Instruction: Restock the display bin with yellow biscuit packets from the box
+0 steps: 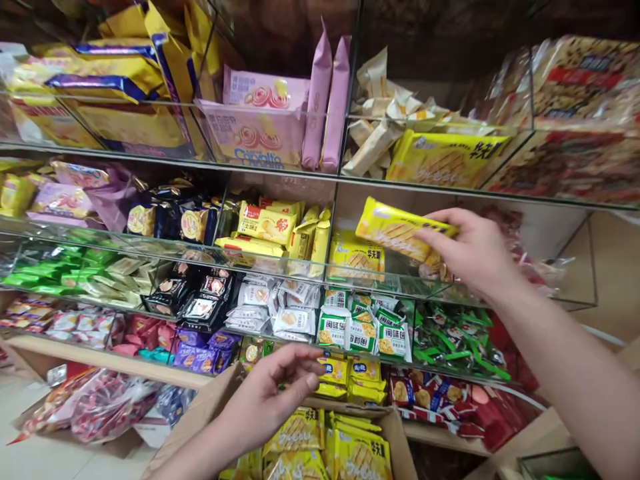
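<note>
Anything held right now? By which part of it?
Yes: a yellow packet, pinched in the right grip by its end toward the picture's right. The left grip shows nothing held.

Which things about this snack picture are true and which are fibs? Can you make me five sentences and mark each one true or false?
1. The right hand is holding a yellow packet. True.
2. The left hand is gripping a purple packet. False: no packet shows in the left hand; its fingers are loosely curled.
3. The cardboard box has yellow packets inside. True.
4. The green-and-white packets sit higher up than the slim pink packets. False: the green-and-white packets sit lower down than the slim pink packets.
5. The cardboard box is full of black packets. False: the packets that show in it are yellow.
</note>
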The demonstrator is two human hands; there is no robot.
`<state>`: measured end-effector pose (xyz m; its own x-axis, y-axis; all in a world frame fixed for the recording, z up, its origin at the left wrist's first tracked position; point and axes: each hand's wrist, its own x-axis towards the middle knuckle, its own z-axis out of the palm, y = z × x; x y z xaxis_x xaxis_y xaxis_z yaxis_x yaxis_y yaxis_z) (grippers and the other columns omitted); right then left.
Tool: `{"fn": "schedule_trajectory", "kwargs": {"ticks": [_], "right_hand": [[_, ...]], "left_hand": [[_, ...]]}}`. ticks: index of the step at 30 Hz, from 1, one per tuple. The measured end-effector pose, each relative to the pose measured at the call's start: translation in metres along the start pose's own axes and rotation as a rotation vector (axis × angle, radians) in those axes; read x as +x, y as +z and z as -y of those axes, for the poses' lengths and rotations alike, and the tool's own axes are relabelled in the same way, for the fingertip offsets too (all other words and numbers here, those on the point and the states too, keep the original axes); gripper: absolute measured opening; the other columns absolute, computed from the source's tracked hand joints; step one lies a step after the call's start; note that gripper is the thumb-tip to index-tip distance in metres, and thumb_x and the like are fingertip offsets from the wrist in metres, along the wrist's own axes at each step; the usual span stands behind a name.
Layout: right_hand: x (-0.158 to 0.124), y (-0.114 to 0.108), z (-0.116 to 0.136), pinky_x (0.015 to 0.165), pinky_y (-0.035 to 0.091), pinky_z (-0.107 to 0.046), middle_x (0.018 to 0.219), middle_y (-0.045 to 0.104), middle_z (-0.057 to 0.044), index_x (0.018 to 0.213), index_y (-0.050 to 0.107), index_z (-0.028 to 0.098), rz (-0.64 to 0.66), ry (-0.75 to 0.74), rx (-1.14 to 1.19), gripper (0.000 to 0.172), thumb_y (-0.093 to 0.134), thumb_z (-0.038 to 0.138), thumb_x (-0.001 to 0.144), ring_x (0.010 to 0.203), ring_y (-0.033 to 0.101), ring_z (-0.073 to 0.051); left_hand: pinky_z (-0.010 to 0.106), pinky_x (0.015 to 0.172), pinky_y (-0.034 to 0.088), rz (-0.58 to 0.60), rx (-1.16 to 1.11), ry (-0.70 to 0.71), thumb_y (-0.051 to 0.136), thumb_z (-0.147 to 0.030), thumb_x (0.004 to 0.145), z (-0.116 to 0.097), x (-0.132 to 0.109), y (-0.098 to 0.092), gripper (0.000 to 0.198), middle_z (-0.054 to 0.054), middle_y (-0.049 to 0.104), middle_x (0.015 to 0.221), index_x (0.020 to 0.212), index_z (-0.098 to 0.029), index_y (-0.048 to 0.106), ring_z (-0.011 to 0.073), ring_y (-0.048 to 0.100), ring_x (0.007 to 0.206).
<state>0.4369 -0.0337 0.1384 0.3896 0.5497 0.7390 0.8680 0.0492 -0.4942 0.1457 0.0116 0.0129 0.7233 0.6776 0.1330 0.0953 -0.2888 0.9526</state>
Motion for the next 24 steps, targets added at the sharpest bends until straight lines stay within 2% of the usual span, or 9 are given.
{"fn": "schedule_trajectory", "kwargs": {"ticks": [3, 6, 10, 14, 18, 20, 21, 22, 24], "right_hand": [[0.025, 0.032, -0.009, 0.058, 0.040, -0.026, 0.075, 0.064, -0.002, 0.083, 0.065, 0.016, 0.265, 0.026, 0.010, 0.024, 0.064, 0.034, 0.067, 0.064, 0.054, -0.015], [0.029, 0.057, -0.013, 0.062, 0.040, -0.025, 0.079, 0.065, -0.002, 0.085, 0.064, 0.016, 0.445, 0.042, -0.025, 0.025, 0.063, 0.034, 0.068, 0.070, 0.056, -0.015], [0.029, 0.072, -0.014, 0.062, 0.039, -0.025, 0.081, 0.065, -0.004, 0.081, 0.061, 0.017, 0.580, -0.125, -0.290, 0.026, 0.063, 0.038, 0.067, 0.074, 0.058, -0.018], [0.033, 0.080, -0.014, 0.060, 0.039, -0.028, 0.081, 0.064, -0.007, 0.084, 0.058, 0.017, 0.632, -0.349, -0.527, 0.033, 0.058, 0.046, 0.069, 0.073, 0.057, -0.021], [0.036, 0.087, -0.010, 0.068, 0.042, -0.031, 0.090, 0.060, -0.013, 0.086, 0.059, 0.014, 0.605, -0.383, -0.635, 0.043, 0.058, 0.052, 0.066, 0.084, 0.056, -0.025], [0.036, 0.090, -0.009, 0.074, 0.042, -0.033, 0.094, 0.058, -0.015, 0.085, 0.060, 0.013, 0.565, -0.356, -0.662, 0.046, 0.061, 0.052, 0.062, 0.091, 0.053, -0.029], [0.035, 0.090, -0.009, 0.077, 0.042, -0.034, 0.096, 0.056, -0.016, 0.086, 0.059, 0.012, 0.545, -0.330, -0.660, 0.048, 0.062, 0.053, 0.061, 0.095, 0.052, -0.030], [0.035, 0.091, -0.010, 0.079, 0.042, -0.035, 0.097, 0.055, -0.017, 0.089, 0.059, 0.012, 0.535, -0.293, -0.642, 0.051, 0.063, 0.054, 0.060, 0.097, 0.051, -0.031], [0.034, 0.093, -0.013, 0.080, 0.043, -0.036, 0.100, 0.055, -0.018, 0.099, 0.054, 0.010, 0.539, -0.187, -0.579, 0.064, 0.065, 0.055, 0.057, 0.098, 0.052, -0.031]], "left_hand": [[0.031, 0.077, 0.049, 0.053, 0.153, -0.038, 0.052, -0.035, 0.079, 0.004, -0.009, 0.002, 0.026, 0.005, 0.066, 0.092, 0.100, -0.020, 0.056, 0.0164, 0.060, 0.083], [0.030, 0.077, 0.048, 0.081, 0.253, -0.048, 0.050, -0.037, 0.080, 0.010, -0.017, 0.002, 0.023, 0.004, 0.065, 0.088, 0.094, -0.021, 0.058, 0.0162, 0.059, 0.082], [0.029, 0.078, 0.047, 0.125, 0.385, -0.024, 0.048, -0.032, 0.080, 0.004, -0.018, -0.004, 0.018, 0.002, 0.066, 0.090, 0.090, -0.022, 0.060, 0.0151, 0.059, 0.084], [0.026, 0.074, 0.047, 0.128, 0.484, 0.124, 0.046, -0.026, 0.082, -0.014, -0.003, -0.011, 0.017, 0.001, 0.066, 0.086, 0.091, -0.022, 0.061, 0.0131, 0.059, 0.080], [0.028, 0.084, 0.046, 0.089, 0.603, 0.507, 0.042, -0.018, 0.084, -0.041, 0.032, -0.018, 0.023, 0.006, 0.064, 0.098, 0.100, -0.019, 0.058, 0.0142, 0.057, 0.094], [0.028, 0.090, 0.044, 0.021, 0.719, 0.708, 0.040, -0.015, 0.085, -0.061, 0.061, -0.018, 0.026, 0.009, 0.062, 0.106, 0.104, -0.015, 0.057, 0.0146, 0.053, 0.102], [0.028, 0.093, 0.042, -0.018, 0.787, 0.766, 0.038, -0.014, 0.085, -0.072, 0.078, -0.016, 0.028, 0.010, 0.060, 0.110, 0.107, -0.013, 0.056, 0.0148, 0.051, 0.107], [0.027, 0.094, 0.041, -0.028, 0.866, 0.781, 0.037, -0.013, 0.085, -0.083, 0.096, -0.013, 0.030, 0.011, 0.059, 0.112, 0.109, -0.011, 0.055, 0.0146, 0.052, 0.107], [0.031, 0.101, 0.034, -0.008, 1.102, 0.649, 0.038, -0.006, 0.082, -0.104, 0.132, -0.004, 0.039, 0.012, 0.052, 0.124, 0.119, -0.009, 0.046, 0.0176, 0.044, 0.117]]}}
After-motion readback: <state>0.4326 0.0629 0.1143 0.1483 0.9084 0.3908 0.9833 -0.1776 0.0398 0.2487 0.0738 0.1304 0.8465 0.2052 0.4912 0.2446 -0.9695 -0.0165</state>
